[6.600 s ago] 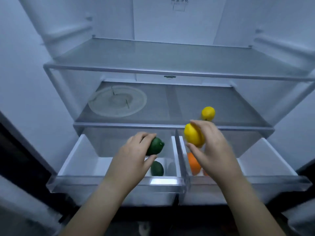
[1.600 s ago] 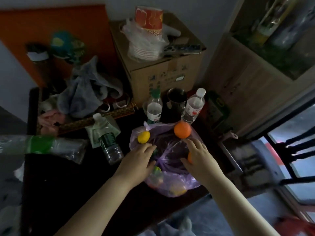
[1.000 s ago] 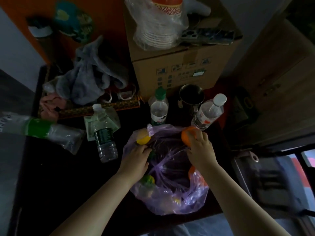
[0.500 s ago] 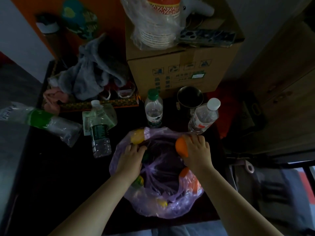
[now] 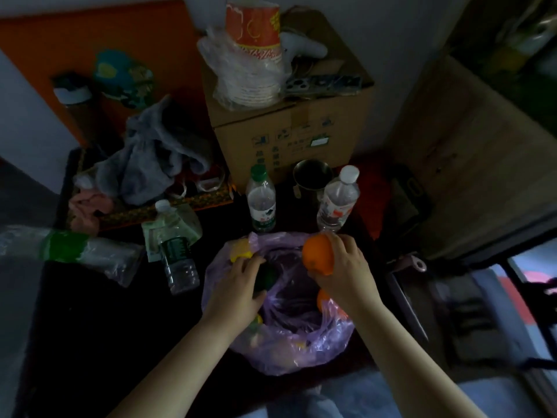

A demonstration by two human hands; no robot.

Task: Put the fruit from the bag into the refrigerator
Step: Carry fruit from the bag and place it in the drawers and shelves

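Observation:
A purple plastic bag [image 5: 304, 348] lies open on the dark table. My right hand [image 5: 346, 273] grips an orange [image 5: 318, 256] above the bag's far right rim. My left hand [image 5: 238, 289] is closed around a dark green fruit [image 5: 266, 277] at the bag's left side. A yellow lemon [image 5: 241, 250] rests under the plastic at the far left rim. Another orange [image 5: 324, 298] shows inside the bag below my right hand. The refrigerator is out of view.
Three water bottles stand behind the bag: green-capped [image 5: 260, 203], white-capped [image 5: 339, 200], and one at the left [image 5: 176, 254]. A metal cup [image 5: 313, 176] and a cardboard box [image 5: 289, 116] sit behind them. A wooden cabinet [image 5: 470, 164] is at the right.
I turned from the refrigerator to the table. Over the last second my right hand closed on the orange and raised it a little; my left hand took hold of the green fruit.

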